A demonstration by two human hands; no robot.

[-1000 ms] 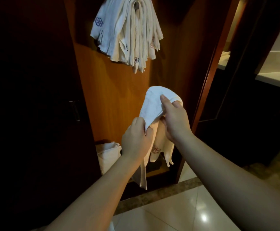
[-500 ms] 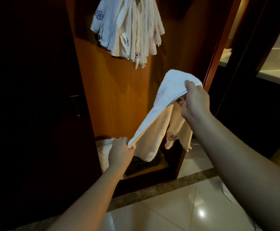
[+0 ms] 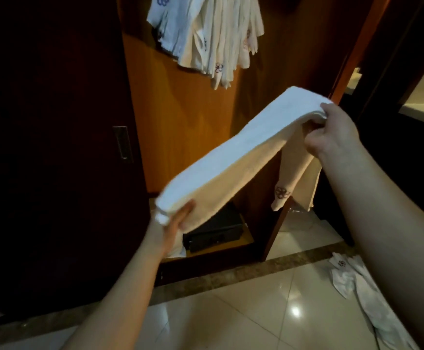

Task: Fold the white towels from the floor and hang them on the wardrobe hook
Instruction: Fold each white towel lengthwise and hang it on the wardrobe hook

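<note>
before the open wardrobe [image 3: 180, 127] we hold one white towel [image 3: 231, 152] stretched between our two hands, folded into a long band that slopes from low on the left to high on the right. our left hand [image 3: 173, 223] supports the lower end from beneath, fingers fairly straight under the cloth; whether the thumb clamps the top we cannot tell. our right hand [image 3: 332, 132] grips the upper end, fingers curled round the fold, and from there the rest of the towel hangs down in two loose tails, one of them bearing one dark flower emblem [image 3: 283, 193].

above, one bunch of hung towels [image 3: 213, 39] drapes from the top of the wardrobe; its many folds overlap too closely for us to count them, and the hook itself is hidden. we can pick out several small flower emblems on that bunch.

down on the pale tiled floor [image 3: 231, 319] at the right lies one more crumpled white towel [image 3: 357, 286], partly behind our right forearm, also marked with one flower. on the wardrobe's bottom shelf sits one black box [image 3: 218, 231], with a scrap of white cloth [image 3: 177, 252] just beside it near our left wrist. one metal handle [image 3: 122, 144] shows on the dark door [image 3: 54, 147] at the left.
</note>
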